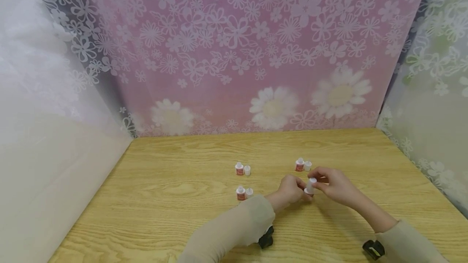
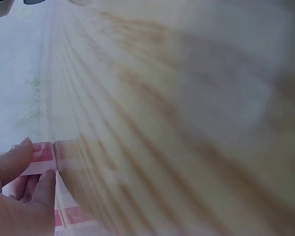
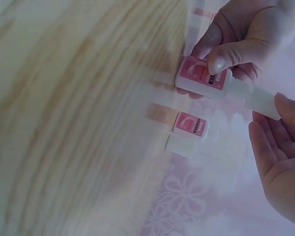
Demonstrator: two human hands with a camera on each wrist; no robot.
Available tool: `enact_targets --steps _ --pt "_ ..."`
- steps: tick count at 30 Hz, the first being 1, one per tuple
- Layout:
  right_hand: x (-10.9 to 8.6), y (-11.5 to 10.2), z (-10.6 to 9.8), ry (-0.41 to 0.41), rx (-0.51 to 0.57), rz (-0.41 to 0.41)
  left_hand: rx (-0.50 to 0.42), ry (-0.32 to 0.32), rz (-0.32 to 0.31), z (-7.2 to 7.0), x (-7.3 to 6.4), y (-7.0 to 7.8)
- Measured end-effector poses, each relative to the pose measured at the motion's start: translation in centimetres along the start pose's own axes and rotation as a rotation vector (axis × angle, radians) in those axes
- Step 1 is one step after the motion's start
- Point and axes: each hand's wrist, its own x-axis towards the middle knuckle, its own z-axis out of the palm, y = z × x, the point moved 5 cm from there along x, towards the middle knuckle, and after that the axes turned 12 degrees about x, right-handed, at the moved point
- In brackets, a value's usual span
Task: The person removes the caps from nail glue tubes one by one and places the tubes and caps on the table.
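At the right of the table, my left hand [image 1: 290, 190] grips a small white bottle [image 3: 201, 76] with a red label by its body. The bottle stands upright on the wood. Thumb and fingers of my right hand [image 1: 335, 186] pinch a white cap [image 3: 263, 102] at the bottle's narrow neck; whether it is seated cannot be told. In the left wrist view, the left thumb and fingers lie on either side of the label. Just behind the hands stands a matching uncapped bottle [image 1: 300, 165], with its cap [image 1: 308, 166] beside it.
Left of my hands stand two more uncapped bottles, one farther back [image 1: 239, 169] and one nearer [image 1: 241, 193], each with a white cap beside it. The wood-grain table [image 1: 164, 198] meets a pink flowered curtain [image 1: 219, 92] behind and pale sheets on both sides.
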Motion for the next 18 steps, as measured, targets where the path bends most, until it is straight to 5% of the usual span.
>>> enact_targets --steps 18 --pt "0.0 -1.7 -0.8 0.046 -0.058 -0.08 -0.018 -0.016 -0.012 0.0 0.0 0.0"
